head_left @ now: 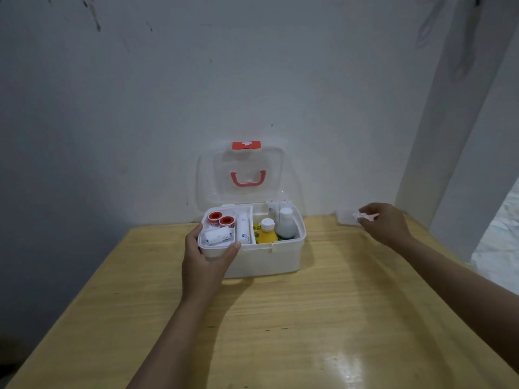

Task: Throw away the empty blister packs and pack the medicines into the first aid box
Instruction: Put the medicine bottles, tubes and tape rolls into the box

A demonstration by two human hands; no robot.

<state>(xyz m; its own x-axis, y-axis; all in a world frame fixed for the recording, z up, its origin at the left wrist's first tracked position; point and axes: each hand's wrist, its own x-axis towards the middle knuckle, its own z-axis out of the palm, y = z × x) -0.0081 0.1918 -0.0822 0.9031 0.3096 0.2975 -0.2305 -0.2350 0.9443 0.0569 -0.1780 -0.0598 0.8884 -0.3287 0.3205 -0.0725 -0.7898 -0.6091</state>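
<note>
1. The white first aid box (264, 259) sits at the far middle of the wooden table (280, 318), its clear lid (247, 175) standing upright against the wall, with a red handle (248, 179) on it and a red latch (246, 145) bearing a white cross
2. The left hand (205, 262) grips the box's near left corner, thumb curled over the front rim, fingers round the left side
3. In the left tray: two red-cored tape rolls (220, 219), a wrapped gauze roll (217, 237) and an upright white tube (243, 228); their blue print is too small to read
4. In the right compartment: a yellow bottle (266, 234) with a white cap, and just right of it a white bottle (286, 227)
5. The right hand (384, 223), at the far right of the table, pinches a small blister pack (362, 217) in curled fingers, over a clear tray (344, 219); nothing on the pack is legible
</note>
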